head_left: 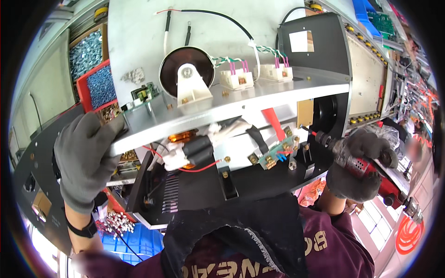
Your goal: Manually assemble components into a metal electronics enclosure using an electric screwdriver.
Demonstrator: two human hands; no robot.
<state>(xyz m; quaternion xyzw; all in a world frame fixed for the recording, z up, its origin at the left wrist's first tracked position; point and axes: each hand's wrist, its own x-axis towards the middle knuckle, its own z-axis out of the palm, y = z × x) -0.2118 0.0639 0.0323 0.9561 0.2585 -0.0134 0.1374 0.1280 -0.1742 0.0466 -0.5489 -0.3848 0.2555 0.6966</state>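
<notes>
both grips are occupied at the near side: the grey-gloved left hand (85, 160) is clenched round the left end of a long silver metal plate (259, 103), probably to steady it, while the grey-gloved right hand (359, 167) is wrapped round a red-and-black power driver (359, 167). the driver lies nearly level, its slim bit pointing leftward to just beside a small green circuit board (271, 158), an angle that seems chosen to enter under the plate from the side; whether the bit touches anything, i cannot tell. below the plate, toward the wearer, sits a black sheet-metal housing (197, 190) with vent slots, its open side facing up, which leaves the wiring within reach. a copper-coloured coil (181, 137) shows in that gap, near a flat red strip (273, 123). on the plate's upper face, a round dark disc (170, 72) is held by a white bracket (190, 88), likely to keep so bulky a part from shifting. to its right, two white terminal blocks (230, 82) carry magenta wires. farther off, the pale grey worktop (139, 28) bears a loose black cable (218, 18). at far left, a red plastic bin (82, 88) of bluish screws adjoins a brown box (105, 41) of silvery fasteners, presumably kept there for easy picking.
</notes>
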